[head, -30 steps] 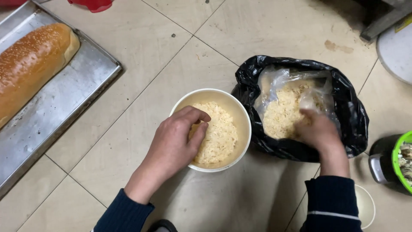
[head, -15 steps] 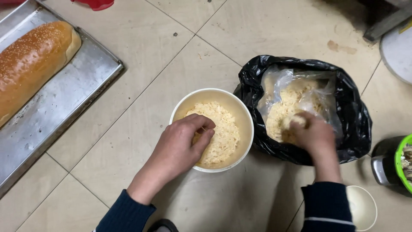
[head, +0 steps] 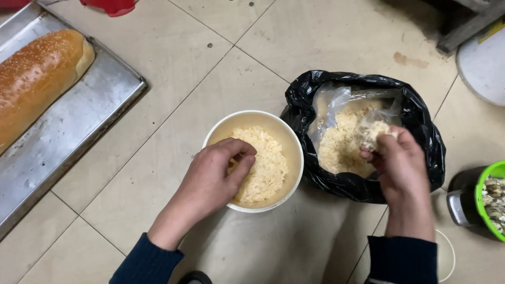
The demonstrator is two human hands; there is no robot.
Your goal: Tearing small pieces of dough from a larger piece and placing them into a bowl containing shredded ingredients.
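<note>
Pinching crumbs (head: 377, 130) over black bag (head: 421, 113), right hand (head: 402, 160); left hand (head: 213, 176) loosely curled in bowl (head: 294, 147).

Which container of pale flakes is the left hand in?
The round cream bowl, left hand resting in its flakes; the black bag is lined with clear plastic, near the right hand.

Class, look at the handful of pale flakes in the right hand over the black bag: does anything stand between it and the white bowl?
Nothing visible does. The right hand holds flakes over the black bag; the white bowl lies directly beside it, though the left hand covers part of its opening.
</note>
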